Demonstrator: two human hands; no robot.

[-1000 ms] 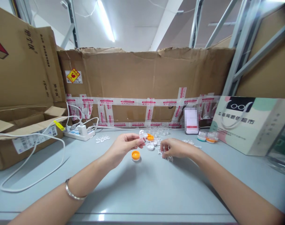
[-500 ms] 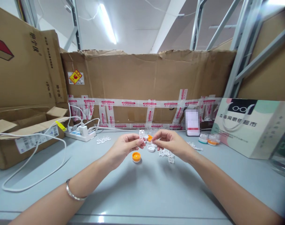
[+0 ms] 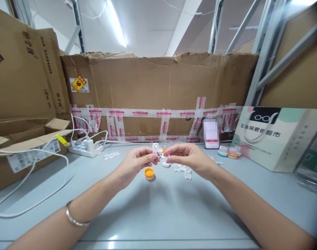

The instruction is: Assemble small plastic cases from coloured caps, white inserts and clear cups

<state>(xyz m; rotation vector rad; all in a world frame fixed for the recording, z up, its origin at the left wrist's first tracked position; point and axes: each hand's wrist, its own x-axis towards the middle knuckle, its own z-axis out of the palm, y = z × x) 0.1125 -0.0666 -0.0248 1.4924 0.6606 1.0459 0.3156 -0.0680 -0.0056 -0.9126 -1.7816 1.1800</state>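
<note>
My left hand [image 3: 137, 162] pinches a small white plastic piece [image 3: 155, 148] above the grey table [image 3: 158, 208]. My right hand [image 3: 189, 158] is closed in a pinch right beside it, fingertips almost touching the same piece; what it holds is too small to name. Below the hands an orange cap [image 3: 149, 173] sits on the table. A white cap [image 3: 165, 163] and several small white plastic parts [image 3: 183, 169] lie just past and under my right hand.
A taped cardboard wall [image 3: 158, 97] closes the back. A power strip [image 3: 84, 148] with white cables and cardboard boxes [image 3: 23, 104] stand at the left. A phone [image 3: 210, 133], two small cases [image 3: 228, 151] and a printed paper bag [image 3: 278, 137] are at the right.
My right hand lifted from the pile of white parts on the table and came up to the piece in my left hand. The left hand stayed put.
</note>
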